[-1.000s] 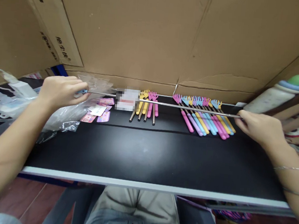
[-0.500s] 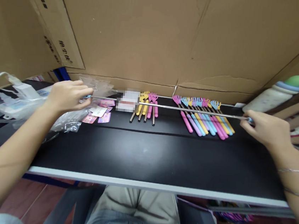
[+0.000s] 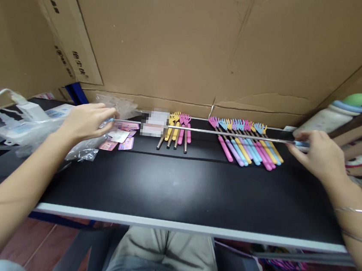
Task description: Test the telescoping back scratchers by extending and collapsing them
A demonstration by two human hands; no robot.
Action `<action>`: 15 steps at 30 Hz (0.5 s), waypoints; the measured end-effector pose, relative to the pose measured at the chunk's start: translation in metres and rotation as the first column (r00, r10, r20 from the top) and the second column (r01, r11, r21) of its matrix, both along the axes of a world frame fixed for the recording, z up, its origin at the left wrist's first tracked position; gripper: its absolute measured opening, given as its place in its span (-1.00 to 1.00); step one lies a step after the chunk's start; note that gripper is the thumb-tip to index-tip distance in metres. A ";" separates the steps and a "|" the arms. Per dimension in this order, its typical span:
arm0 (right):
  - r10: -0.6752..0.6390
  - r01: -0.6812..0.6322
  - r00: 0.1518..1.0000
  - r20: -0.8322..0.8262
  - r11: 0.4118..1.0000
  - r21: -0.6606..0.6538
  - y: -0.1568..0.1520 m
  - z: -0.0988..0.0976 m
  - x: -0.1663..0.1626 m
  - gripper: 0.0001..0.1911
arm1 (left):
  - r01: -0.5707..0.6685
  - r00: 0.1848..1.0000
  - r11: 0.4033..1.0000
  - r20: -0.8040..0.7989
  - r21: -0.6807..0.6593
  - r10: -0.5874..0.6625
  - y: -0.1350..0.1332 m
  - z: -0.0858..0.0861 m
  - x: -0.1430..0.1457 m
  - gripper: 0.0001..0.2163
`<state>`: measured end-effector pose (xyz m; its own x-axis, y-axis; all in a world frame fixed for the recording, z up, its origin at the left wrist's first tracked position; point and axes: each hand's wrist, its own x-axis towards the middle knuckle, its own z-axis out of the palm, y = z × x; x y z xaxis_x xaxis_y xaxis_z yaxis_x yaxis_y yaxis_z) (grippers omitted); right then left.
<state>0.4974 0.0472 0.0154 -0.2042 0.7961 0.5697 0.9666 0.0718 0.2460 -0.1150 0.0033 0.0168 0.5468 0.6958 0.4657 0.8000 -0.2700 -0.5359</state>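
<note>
A telescopic back scratcher [image 3: 197, 130] is stretched out level above the black table, its thin metal rod drawn long. My left hand [image 3: 88, 119] is closed around its left end, where a bit of light blue shows; the rest of that end is hidden by my fingers. At the other end my right hand [image 3: 319, 156] grips the light blue handle [image 3: 302, 144]. Behind the rod lies a row of back scratchers [image 3: 247, 144] in pink, purple, yellow and blue. A smaller group of yellow and pink back scratchers [image 3: 179, 131] lies left of them.
Clear plastic bags [image 3: 84, 147] and a white charger [image 3: 34, 111] lie at the left, beside small printed cards [image 3: 119, 136]. A white bottle [image 3: 331, 117] with a green top stands at the right. Cardboard [image 3: 177, 44] walls the back. The table's pale front edge [image 3: 190, 228] faces me.
Both hands have shifted slightly inward along the rod's line. More of the light blue handle now shows in my right hand, whose fingers have moved on it.
</note>
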 end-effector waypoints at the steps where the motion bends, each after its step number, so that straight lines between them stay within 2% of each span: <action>1: -0.006 0.006 1.000 -0.018 1.000 0.010 0.001 -0.001 0.002 -0.67 | -0.009 1.000 1.000 0.022 0.003 0.009 -0.001 0.000 0.002 -0.87; 9: -0.058 0.057 0.994 -0.096 0.998 -0.017 0.002 0.000 0.007 -0.73 | -0.051 0.993 0.999 0.104 -0.018 0.052 -0.005 0.001 0.013 -0.89; 15: -0.011 0.004 0.988 -0.157 0.999 -0.044 0.004 -0.002 0.014 -0.73 | -0.051 0.977 0.990 0.200 -0.129 0.077 -0.005 0.002 0.013 -0.84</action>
<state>0.5113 0.0511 0.0138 -0.1092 0.8217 0.5594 0.9935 0.0719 0.0883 -0.1019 -0.0016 0.0186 0.4013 0.7850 0.4719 0.9068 -0.2681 -0.3253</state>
